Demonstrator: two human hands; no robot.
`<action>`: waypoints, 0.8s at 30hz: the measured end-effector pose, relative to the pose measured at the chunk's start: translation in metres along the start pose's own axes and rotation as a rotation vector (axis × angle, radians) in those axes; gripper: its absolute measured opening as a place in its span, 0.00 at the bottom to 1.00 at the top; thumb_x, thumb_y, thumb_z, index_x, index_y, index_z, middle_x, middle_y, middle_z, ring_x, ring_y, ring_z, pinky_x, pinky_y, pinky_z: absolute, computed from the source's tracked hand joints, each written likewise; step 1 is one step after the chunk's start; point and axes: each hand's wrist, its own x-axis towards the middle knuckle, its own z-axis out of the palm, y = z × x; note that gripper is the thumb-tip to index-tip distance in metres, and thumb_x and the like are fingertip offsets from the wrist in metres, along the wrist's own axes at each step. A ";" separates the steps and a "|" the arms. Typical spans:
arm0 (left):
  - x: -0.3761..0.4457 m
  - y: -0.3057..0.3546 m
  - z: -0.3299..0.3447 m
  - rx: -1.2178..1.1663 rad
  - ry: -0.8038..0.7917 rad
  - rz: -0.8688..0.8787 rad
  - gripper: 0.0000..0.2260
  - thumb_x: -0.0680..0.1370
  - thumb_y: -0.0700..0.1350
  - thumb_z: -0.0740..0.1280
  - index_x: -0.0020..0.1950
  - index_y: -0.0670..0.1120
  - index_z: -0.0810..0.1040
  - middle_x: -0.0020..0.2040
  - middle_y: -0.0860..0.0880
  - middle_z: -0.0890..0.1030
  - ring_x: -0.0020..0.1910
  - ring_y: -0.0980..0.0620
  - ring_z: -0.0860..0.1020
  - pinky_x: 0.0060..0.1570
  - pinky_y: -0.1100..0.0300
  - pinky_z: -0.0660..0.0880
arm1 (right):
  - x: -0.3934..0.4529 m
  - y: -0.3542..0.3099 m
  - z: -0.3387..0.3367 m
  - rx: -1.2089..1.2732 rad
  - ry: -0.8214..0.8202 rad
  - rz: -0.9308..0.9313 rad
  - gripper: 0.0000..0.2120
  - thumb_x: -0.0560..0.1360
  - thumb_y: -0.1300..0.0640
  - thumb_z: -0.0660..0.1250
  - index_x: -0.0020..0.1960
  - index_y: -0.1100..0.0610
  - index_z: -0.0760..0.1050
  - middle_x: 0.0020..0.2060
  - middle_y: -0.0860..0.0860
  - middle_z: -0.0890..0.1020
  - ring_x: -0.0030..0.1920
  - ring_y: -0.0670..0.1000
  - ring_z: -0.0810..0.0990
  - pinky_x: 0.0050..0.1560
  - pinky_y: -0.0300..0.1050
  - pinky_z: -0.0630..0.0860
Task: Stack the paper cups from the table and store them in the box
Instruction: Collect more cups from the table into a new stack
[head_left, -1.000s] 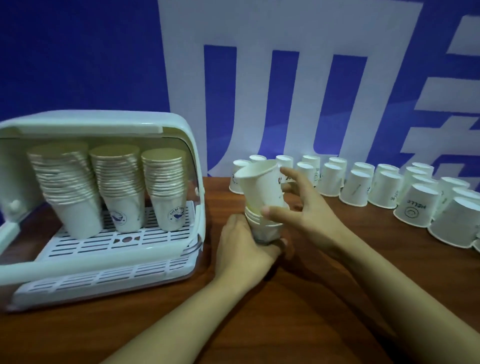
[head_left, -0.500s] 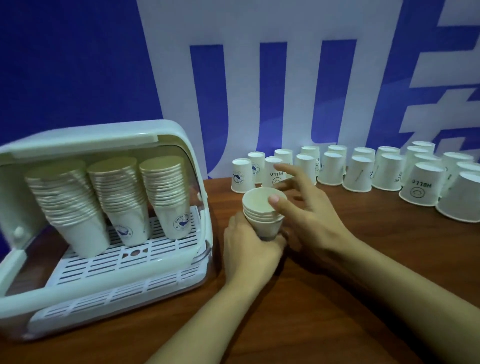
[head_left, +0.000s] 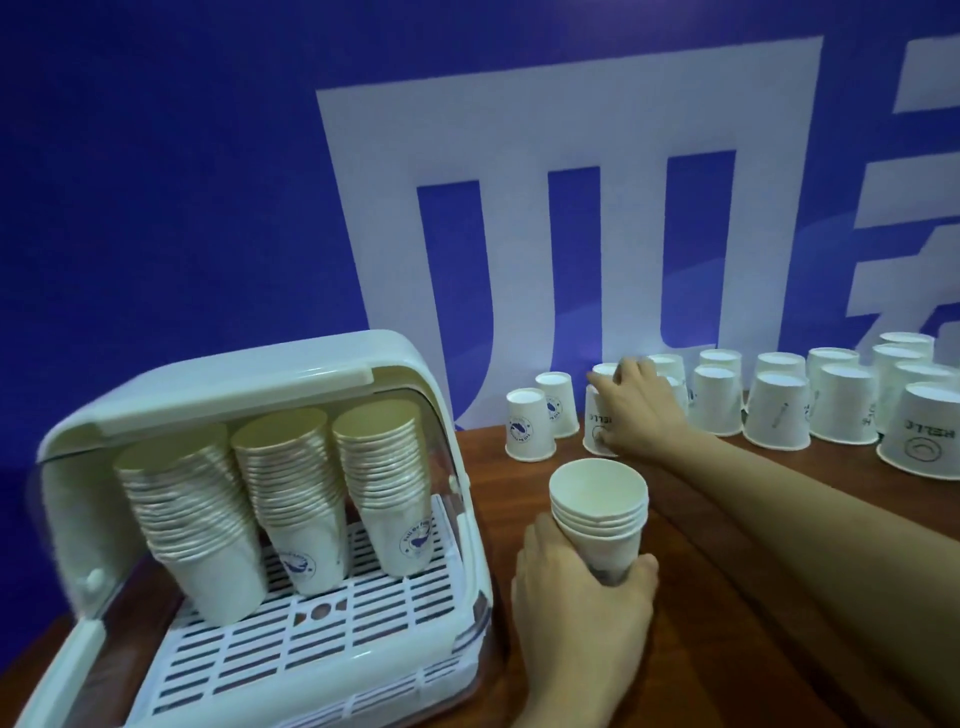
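Your left hand (head_left: 582, 597) grips the base of a short upright stack (head_left: 598, 512) of nested cups; your right hand (head_left: 641, 410), fingers curled, closes over an upturned cup (head_left: 597, 428) marked "HELLO" in the far rows. The box (head_left: 249, 519), left of both hands, stands open with three tall columns inside. Risk: a hasty lift may topple cups touching the one gripped. Logo text on other cups is illegible.

White paper cups (head_left: 774, 415), some with a blue round logo, some with dark "HELLO" and smiley print. Box (head_left: 218, 384) pale mint-white, slotted white rack (head_left: 322, 639) inside. Bench (head_left: 727, 597) reddish-brown wood grain. Wall (head_left: 156, 182) deep blue with big white block shapes.
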 end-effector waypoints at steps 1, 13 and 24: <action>0.001 -0.002 0.000 0.023 -0.013 0.016 0.27 0.72 0.56 0.79 0.67 0.59 0.72 0.59 0.62 0.78 0.59 0.63 0.78 0.56 0.67 0.74 | 0.002 0.003 0.005 0.013 0.042 0.007 0.35 0.71 0.45 0.75 0.73 0.53 0.67 0.63 0.58 0.71 0.64 0.60 0.69 0.61 0.53 0.74; 0.001 0.014 -0.012 0.212 0.070 -0.031 0.27 0.67 0.64 0.78 0.61 0.57 0.74 0.58 0.59 0.77 0.63 0.52 0.77 0.64 0.53 0.76 | -0.100 0.047 -0.016 0.281 0.172 0.025 0.28 0.69 0.42 0.72 0.65 0.50 0.72 0.50 0.51 0.78 0.50 0.57 0.80 0.43 0.48 0.71; -0.002 0.017 -0.014 0.186 0.034 -0.042 0.29 0.63 0.66 0.76 0.59 0.61 0.69 0.58 0.59 0.78 0.62 0.52 0.78 0.63 0.50 0.77 | -0.074 0.015 -0.013 0.531 -0.101 0.046 0.53 0.68 0.32 0.69 0.83 0.46 0.44 0.76 0.53 0.69 0.73 0.60 0.70 0.69 0.57 0.69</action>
